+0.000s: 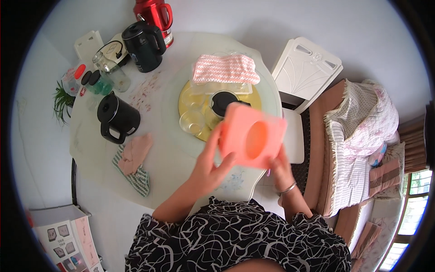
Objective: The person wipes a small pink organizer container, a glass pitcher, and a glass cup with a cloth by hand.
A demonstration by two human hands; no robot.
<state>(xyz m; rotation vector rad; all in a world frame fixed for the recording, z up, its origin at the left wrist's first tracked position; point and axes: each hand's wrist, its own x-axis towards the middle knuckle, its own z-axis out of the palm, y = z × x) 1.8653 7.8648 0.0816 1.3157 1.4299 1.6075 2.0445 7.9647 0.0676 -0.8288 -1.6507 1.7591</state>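
A coral-pink tissue box (235, 149), square with an oval opening on its face, is held up over the front right of the table, tilted and slightly blurred. My left hand (209, 165) grips its left side, thumb along the lower edge. On the lower right corner, my right hand (282, 171) is closed, with a bracelet at the wrist. Just behind the box stands a glass teapot with a black lid (223, 102), partly covered by it. Two clear cups (192, 122) are beside the teapot on a yellow round mat (183, 96).
A pink-white patterned cloth (225, 69) lies over a clear container at the back. Black kettles (118, 115), a red thermos (154, 18) and glass jars (113, 75) stand at left, near crumpled cloths (138, 154). White folding chairs (306, 68) and a covered sofa (358, 131) are at right.
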